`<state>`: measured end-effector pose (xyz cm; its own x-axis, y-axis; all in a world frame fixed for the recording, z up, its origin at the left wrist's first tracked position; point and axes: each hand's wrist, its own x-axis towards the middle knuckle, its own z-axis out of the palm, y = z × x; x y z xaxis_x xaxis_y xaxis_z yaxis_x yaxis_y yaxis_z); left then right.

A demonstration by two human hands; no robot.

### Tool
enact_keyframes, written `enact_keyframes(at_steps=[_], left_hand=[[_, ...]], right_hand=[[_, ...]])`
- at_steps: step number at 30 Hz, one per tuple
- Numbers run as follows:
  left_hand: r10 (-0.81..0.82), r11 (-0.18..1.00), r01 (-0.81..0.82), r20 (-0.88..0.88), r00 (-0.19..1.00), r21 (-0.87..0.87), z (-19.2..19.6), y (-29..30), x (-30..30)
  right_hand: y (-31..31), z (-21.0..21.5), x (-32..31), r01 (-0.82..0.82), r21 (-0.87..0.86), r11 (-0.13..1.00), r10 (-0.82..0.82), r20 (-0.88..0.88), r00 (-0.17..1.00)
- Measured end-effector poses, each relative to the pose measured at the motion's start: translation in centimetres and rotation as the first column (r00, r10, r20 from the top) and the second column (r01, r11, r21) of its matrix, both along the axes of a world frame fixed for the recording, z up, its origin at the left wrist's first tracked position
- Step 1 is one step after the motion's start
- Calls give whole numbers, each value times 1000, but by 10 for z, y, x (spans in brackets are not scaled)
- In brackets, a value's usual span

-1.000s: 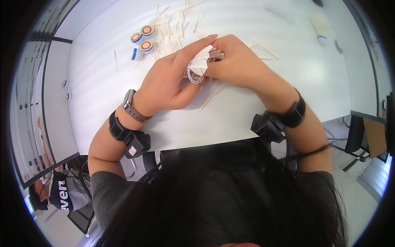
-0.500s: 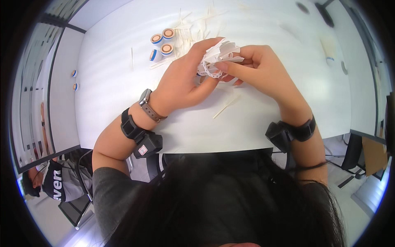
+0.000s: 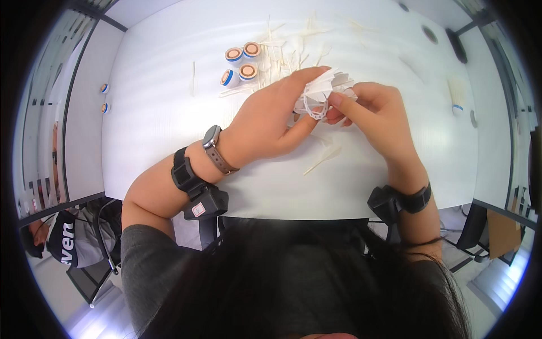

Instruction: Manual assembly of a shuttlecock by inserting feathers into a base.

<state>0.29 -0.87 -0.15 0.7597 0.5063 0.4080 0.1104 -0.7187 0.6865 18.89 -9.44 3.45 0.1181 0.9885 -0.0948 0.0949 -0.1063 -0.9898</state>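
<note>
Two hands [image 3: 264, 120] [image 3: 379, 116] grip a white piece [image 3: 319, 88] — fanned, pleated blades (plus a lattice ring [image 3: 308, 108]).

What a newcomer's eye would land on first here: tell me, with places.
Most likely the white feathered piece with its lattice ring, held between the left hand and right hand. Next, probably the four blue-banded round pieces clustered beyond the left hand, beside scattered pale strips. The black boxes strapped to both forearms stand out too.
</note>
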Motion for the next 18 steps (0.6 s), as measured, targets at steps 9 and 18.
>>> enact_keyframes(at_steps=[9, 18], left_hand=[[14, 1000, -15, -52, 999, -13, 3, -1, 0], [9, 998, -7, -43, 999, 66, 8, -3, 2]], right_hand=[[0, -2, -5, 56, 25, 998, -55, -24, 998], [2, -12, -3, 84, 136, 987, -85, 0, 996]])
